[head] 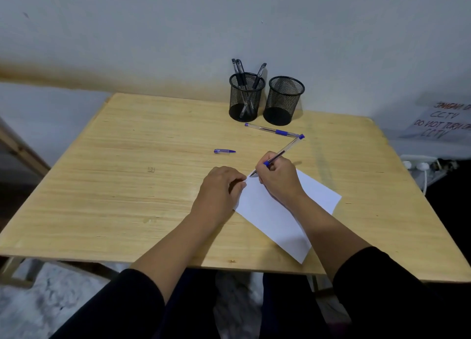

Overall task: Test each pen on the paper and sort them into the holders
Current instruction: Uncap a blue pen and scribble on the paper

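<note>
My right hand (277, 178) grips a clear pen with blue trim (286, 148), its tip touching the top corner of the white paper (275, 219). My left hand (220, 189) rests with curled fingers on the paper's left edge, pinning it down. A loose blue pen cap (224, 151) lies on the table to the upper left of my hands. Another blue pen (271, 130) lies uncapped in front of the holders. The left black mesh holder (246, 97) contains three pens. The right mesh holder (284, 100) looks empty.
The wooden table (127, 173) stands against a pale wall. A handwritten CCTV notice (441, 124) and a white power strip (420, 164) lie off the table's right edge. A wooden frame (23, 150) stands at the left.
</note>
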The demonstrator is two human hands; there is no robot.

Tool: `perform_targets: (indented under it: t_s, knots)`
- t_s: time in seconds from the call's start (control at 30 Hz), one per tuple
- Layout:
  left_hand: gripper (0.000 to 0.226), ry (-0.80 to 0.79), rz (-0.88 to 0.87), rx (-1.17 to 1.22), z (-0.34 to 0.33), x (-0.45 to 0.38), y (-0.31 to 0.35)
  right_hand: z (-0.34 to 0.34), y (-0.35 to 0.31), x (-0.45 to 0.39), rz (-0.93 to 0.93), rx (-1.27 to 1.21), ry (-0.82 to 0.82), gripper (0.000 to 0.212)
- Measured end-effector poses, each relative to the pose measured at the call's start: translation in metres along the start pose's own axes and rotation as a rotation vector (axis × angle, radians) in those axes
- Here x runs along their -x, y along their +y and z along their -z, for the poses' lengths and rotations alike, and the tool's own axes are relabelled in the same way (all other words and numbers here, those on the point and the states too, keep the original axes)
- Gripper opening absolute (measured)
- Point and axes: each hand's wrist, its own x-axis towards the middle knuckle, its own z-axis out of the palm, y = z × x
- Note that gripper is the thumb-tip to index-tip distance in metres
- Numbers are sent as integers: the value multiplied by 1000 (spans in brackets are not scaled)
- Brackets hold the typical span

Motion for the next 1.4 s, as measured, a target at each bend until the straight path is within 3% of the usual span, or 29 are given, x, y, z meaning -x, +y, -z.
perform_targets:
  t_s: [1.4]
  knots:
    - [17, -21, -11, -19, -1, 0, 1, -4, 5, -3, 56, 28, 69, 9]
